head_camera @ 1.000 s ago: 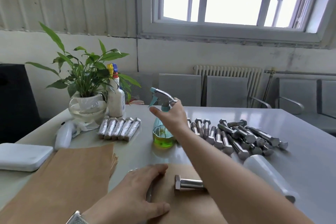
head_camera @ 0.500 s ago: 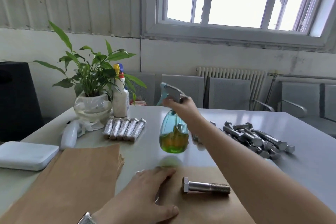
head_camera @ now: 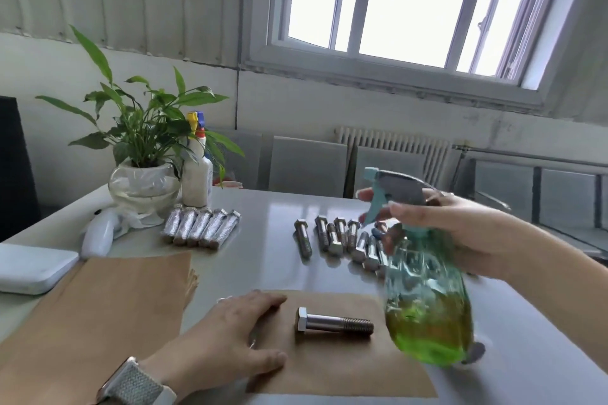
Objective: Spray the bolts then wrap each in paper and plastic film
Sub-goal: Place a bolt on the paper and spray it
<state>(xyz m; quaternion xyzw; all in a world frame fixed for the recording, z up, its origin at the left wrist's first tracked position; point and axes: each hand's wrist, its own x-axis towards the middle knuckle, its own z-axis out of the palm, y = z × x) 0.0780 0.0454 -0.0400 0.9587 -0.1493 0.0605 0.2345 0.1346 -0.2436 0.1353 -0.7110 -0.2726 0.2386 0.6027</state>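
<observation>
Lifted spray bottle off counter, swung over near bolt on paper. Right hand grip wrapped round trigger neck; left hand flat, pinning paper. Ready to spray.

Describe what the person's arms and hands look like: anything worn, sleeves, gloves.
Both hands are bare, with no gloves. The left hand has a watch on its wrist, with a light grey woven band and a pale case edge just showing. The right hand and its forearm are bare, with no sleeve in view as far as the frame's edge. I cannot make out any rings.
</observation>
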